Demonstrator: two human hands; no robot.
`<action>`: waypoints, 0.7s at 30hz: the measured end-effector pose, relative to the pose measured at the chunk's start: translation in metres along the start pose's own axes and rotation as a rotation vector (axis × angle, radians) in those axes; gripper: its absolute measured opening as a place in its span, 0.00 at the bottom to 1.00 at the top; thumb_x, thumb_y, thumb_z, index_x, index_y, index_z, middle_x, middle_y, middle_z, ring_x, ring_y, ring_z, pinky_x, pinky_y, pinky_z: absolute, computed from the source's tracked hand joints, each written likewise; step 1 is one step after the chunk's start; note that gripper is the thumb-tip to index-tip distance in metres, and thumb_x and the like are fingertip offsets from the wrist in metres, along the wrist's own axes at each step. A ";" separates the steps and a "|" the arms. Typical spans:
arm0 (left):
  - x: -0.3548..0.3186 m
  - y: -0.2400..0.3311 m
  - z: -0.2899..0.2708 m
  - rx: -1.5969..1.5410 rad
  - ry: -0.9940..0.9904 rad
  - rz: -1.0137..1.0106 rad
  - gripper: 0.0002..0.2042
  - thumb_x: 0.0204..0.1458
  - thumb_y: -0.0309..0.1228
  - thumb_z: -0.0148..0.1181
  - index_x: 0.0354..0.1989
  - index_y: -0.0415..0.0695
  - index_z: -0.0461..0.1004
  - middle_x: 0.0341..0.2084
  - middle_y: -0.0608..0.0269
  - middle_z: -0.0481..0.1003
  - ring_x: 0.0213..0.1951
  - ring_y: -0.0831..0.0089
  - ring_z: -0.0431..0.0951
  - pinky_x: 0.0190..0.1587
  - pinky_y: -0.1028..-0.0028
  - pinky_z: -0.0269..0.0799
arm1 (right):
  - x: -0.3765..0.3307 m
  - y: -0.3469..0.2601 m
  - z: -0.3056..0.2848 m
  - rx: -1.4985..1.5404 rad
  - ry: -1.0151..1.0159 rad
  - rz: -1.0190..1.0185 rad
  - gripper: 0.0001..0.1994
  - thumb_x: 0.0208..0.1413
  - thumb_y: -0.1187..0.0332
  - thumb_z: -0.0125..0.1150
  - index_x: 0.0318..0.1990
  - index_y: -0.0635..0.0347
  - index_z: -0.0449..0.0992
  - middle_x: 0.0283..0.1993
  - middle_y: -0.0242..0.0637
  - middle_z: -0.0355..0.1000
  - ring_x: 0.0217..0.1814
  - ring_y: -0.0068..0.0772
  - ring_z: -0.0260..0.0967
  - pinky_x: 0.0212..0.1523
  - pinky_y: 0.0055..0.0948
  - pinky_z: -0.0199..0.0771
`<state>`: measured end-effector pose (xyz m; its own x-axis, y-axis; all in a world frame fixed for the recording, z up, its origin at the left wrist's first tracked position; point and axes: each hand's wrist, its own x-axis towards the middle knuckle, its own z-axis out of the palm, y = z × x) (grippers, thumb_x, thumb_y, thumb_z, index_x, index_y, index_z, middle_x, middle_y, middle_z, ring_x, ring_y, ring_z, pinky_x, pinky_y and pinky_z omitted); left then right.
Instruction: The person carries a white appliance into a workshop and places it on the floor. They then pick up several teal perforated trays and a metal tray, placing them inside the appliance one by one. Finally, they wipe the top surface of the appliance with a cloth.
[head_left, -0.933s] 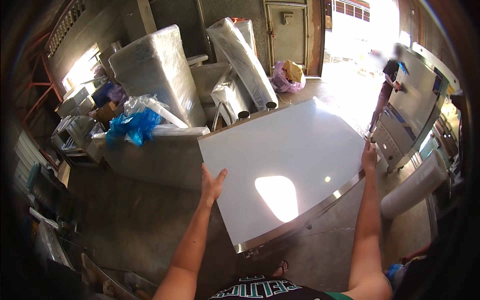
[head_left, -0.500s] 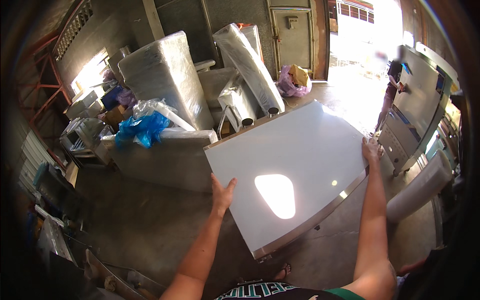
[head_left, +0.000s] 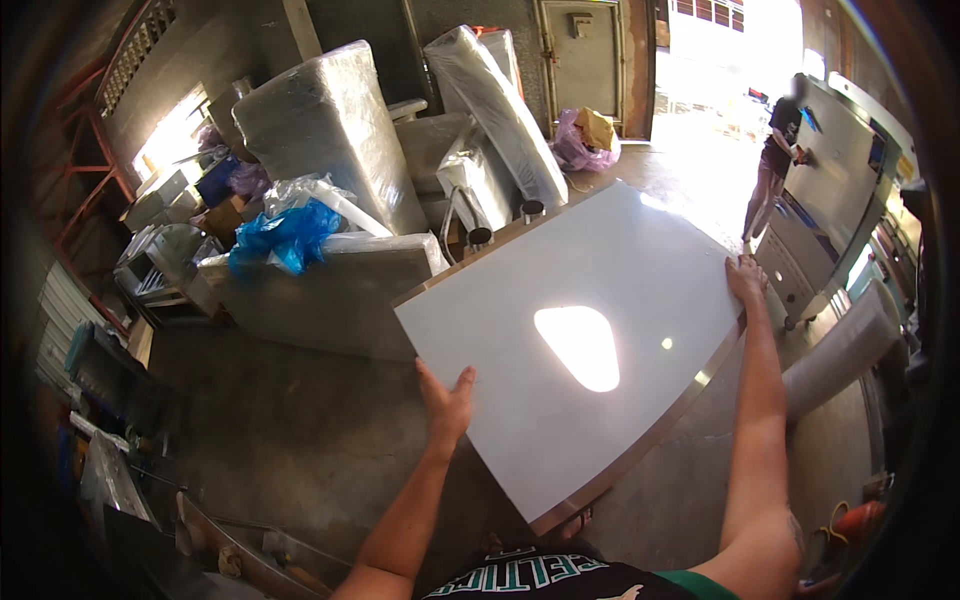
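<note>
Gripping the white panel at opposite edges, left hand and right hand carry it flat above the floor; its far corner could clip the wrapped stack.

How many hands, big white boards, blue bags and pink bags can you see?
Hands on the board: 2, the left hand and the right hand
White board: 1
Blue bag: 1
Pink bag: 1
Total: 5

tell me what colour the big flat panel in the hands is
White, with a bright glare spot; the panel shows best in the head view.
</note>
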<state>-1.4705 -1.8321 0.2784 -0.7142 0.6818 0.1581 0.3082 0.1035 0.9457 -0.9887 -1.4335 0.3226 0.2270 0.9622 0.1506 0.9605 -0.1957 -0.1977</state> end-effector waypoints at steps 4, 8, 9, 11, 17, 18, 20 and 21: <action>-0.005 -0.019 -0.043 0.059 0.003 0.035 0.51 0.57 0.45 0.67 0.73 0.25 0.37 0.71 0.28 0.48 0.73 0.42 0.51 0.74 0.57 0.47 | -0.037 -0.011 -0.002 0.009 -0.045 0.020 0.34 0.65 0.41 0.44 0.71 0.52 0.62 0.75 0.44 0.58 0.79 0.49 0.48 0.76 0.52 0.43; 0.003 -0.032 -0.087 0.033 -0.047 0.025 0.51 0.57 0.46 0.67 0.73 0.25 0.38 0.70 0.29 0.50 0.72 0.44 0.53 0.73 0.58 0.49 | -0.081 -0.025 -0.006 0.068 -0.037 0.020 0.34 0.65 0.42 0.44 0.71 0.52 0.63 0.74 0.47 0.60 0.79 0.51 0.50 0.76 0.52 0.44; 0.005 -0.035 -0.098 0.038 -0.059 0.017 0.51 0.57 0.46 0.67 0.73 0.25 0.38 0.70 0.30 0.51 0.72 0.44 0.54 0.73 0.58 0.49 | -0.094 -0.029 -0.008 0.067 -0.022 0.017 0.33 0.65 0.43 0.44 0.71 0.52 0.63 0.73 0.48 0.61 0.78 0.51 0.52 0.75 0.52 0.45; 0.013 -0.038 -0.119 0.066 -0.085 0.016 0.51 0.58 0.47 0.66 0.73 0.25 0.39 0.70 0.33 0.52 0.72 0.48 0.55 0.73 0.61 0.50 | -0.120 -0.038 -0.012 0.071 -0.014 -0.013 0.33 0.65 0.43 0.45 0.71 0.52 0.63 0.73 0.49 0.61 0.77 0.51 0.52 0.75 0.52 0.44; 0.046 -0.056 -0.187 0.209 -0.139 0.048 0.49 0.60 0.50 0.62 0.73 0.26 0.40 0.71 0.33 0.52 0.73 0.51 0.54 0.73 0.64 0.49 | -0.202 -0.073 -0.025 0.098 -0.027 -0.061 0.35 0.64 0.45 0.48 0.73 0.54 0.56 0.76 0.50 0.55 0.80 0.51 0.46 0.78 0.49 0.38; 0.055 -0.060 -0.199 0.288 -0.134 0.055 0.49 0.61 0.51 0.61 0.73 0.26 0.40 0.71 0.33 0.52 0.73 0.50 0.53 0.73 0.64 0.49 | -0.215 -0.080 -0.026 0.068 -0.005 -0.111 0.35 0.64 0.45 0.48 0.74 0.54 0.55 0.77 0.51 0.53 0.81 0.51 0.44 0.79 0.49 0.36; 0.071 -0.068 -0.224 0.349 -0.169 0.050 0.49 0.62 0.54 0.58 0.73 0.26 0.40 0.72 0.33 0.52 0.73 0.50 0.52 0.73 0.64 0.48 | -0.242 -0.093 -0.026 0.043 0.009 -0.237 0.36 0.64 0.45 0.48 0.74 0.54 0.54 0.78 0.51 0.49 0.82 0.51 0.42 0.80 0.49 0.33; 0.083 -0.071 -0.234 0.384 -0.184 0.051 0.49 0.62 0.55 0.57 0.73 0.27 0.40 0.71 0.33 0.52 0.73 0.49 0.53 0.73 0.64 0.49 | -0.254 -0.099 -0.025 0.048 0.003 -0.313 0.36 0.64 0.45 0.48 0.75 0.53 0.53 0.78 0.51 0.48 0.82 0.51 0.41 0.80 0.49 0.32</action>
<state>-1.6985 -1.9518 0.2909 -0.5787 0.8074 0.1155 0.5766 0.3049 0.7580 -1.1372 -1.6639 0.3285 -0.0777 0.9737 0.2142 0.9753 0.1188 -0.1864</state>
